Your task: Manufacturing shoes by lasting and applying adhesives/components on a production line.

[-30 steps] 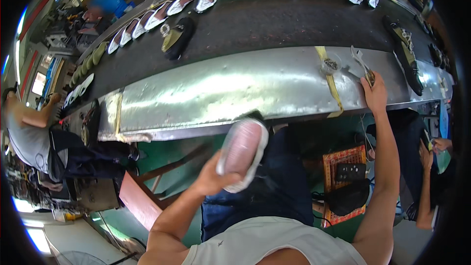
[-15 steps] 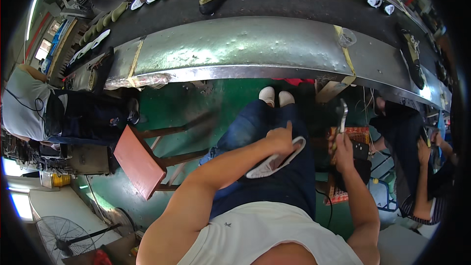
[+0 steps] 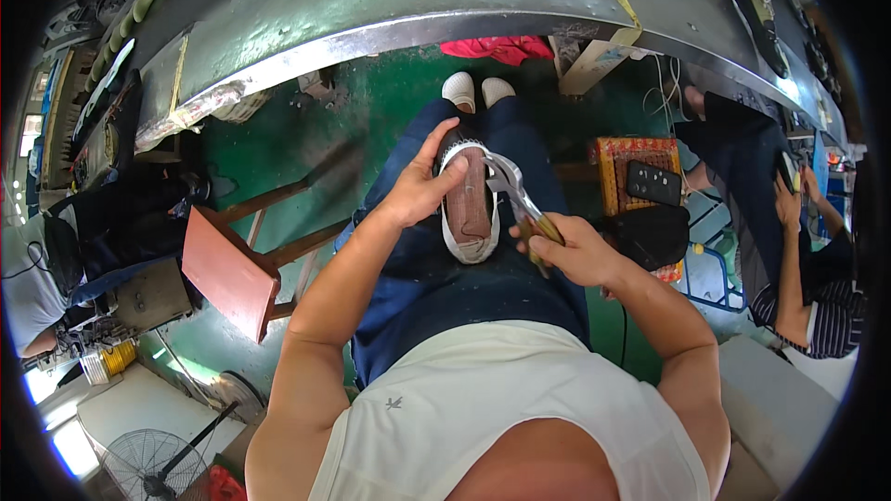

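Note:
A shoe upper (image 3: 467, 209) lies over my thighs with its underside up, showing a brown sole board ringed by a white folded edge. My left hand (image 3: 422, 184) is closed round its far end, thumb pressed on the brown board and a finger along the side. In my right hand (image 3: 577, 249) is a pair of lasting pincers (image 3: 516, 187) with yellowish handles. Their metal jaws touch the white edge at the far right side of the shoe; whether they pinch the material I cannot tell.
A metal-edged bench (image 3: 371, 32) runs across the far side. To the left stands a wooden chair (image 3: 229, 269). On the right, a beaded seat (image 3: 620, 162) bears a black phone-like device (image 3: 653, 183) and a black pouch (image 3: 650, 234). People sit at both sides; a fan (image 3: 158, 464) stands lower left.
The shoe upper has turned from its side to underside up. My right hand has brought the pincers from the far right in to its edge. The view has tilted down, away from the bench top.

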Action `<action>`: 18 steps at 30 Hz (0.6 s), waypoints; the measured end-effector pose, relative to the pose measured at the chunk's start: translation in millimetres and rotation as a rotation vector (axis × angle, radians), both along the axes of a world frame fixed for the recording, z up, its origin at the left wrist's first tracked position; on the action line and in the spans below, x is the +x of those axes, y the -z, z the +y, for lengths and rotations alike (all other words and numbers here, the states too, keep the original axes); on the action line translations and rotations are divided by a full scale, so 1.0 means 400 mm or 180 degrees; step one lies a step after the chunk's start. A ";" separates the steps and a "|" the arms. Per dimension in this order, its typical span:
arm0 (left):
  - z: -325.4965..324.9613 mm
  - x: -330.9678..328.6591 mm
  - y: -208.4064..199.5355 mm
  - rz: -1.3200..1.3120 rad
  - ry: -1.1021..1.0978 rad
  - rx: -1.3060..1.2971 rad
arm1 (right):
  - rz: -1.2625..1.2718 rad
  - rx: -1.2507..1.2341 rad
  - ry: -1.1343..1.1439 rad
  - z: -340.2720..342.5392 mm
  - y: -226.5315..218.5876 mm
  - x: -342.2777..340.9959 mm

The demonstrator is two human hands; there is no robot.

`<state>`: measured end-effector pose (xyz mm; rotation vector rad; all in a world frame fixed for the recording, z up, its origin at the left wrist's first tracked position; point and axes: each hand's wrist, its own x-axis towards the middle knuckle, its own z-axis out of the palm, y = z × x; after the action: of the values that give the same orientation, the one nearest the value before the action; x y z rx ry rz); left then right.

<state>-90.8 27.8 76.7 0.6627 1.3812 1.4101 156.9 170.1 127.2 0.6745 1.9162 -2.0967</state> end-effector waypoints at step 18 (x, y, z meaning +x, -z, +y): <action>-0.001 -0.053 0.092 -0.0530 -0.0086 0.0428 | 0.0792 0.2577 0.0073 -0.029 0.201 -0.115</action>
<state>-112.0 27.4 39.9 0.6004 1.1768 1.5537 110.9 158.5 46.6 0.5747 2.9258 -1.3982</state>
